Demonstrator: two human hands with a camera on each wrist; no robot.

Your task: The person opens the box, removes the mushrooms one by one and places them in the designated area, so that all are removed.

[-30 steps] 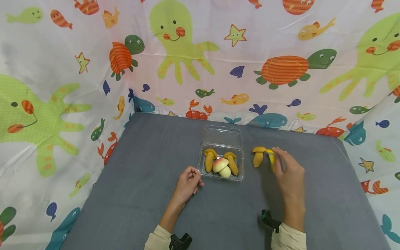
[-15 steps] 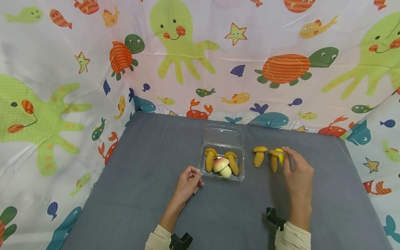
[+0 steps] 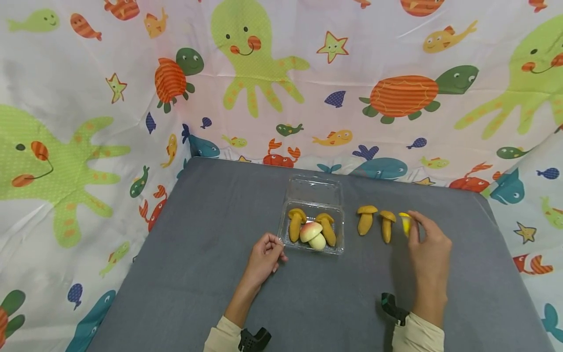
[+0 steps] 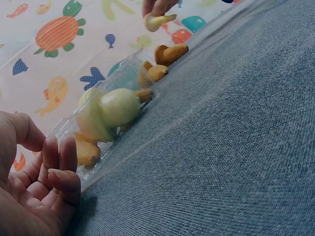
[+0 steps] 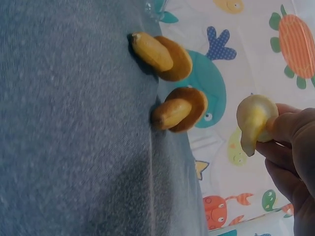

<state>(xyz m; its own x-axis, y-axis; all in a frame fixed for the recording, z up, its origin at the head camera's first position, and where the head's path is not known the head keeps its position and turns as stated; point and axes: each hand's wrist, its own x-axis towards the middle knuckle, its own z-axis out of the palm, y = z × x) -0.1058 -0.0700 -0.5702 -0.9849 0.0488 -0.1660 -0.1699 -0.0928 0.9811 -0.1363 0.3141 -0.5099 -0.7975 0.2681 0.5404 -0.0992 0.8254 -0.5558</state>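
My right hand pinches a small yellow toy mushroom between thumb and fingers, raised above the cloth in the right wrist view. Just left of it, two brown toy mushrooms lie side by side, the nearer one and a farther one. A clear plastic clamshell box sits further left with its lid tipped back. Inside are a cream mushroom with a reddish cap and two brown mushrooms, one on each side. My left hand holds the box's front left corner between thumb and fingertips.
Grey cloth covers the table. A white curtain printed with sea animals rises behind it and along both sides. The box's raised lid stands toward the table's back edge.
My right hand has moved to the right with the yellow mushroom, from the farther brown mushroom past the nearer one. The left hand and the box have stayed put.
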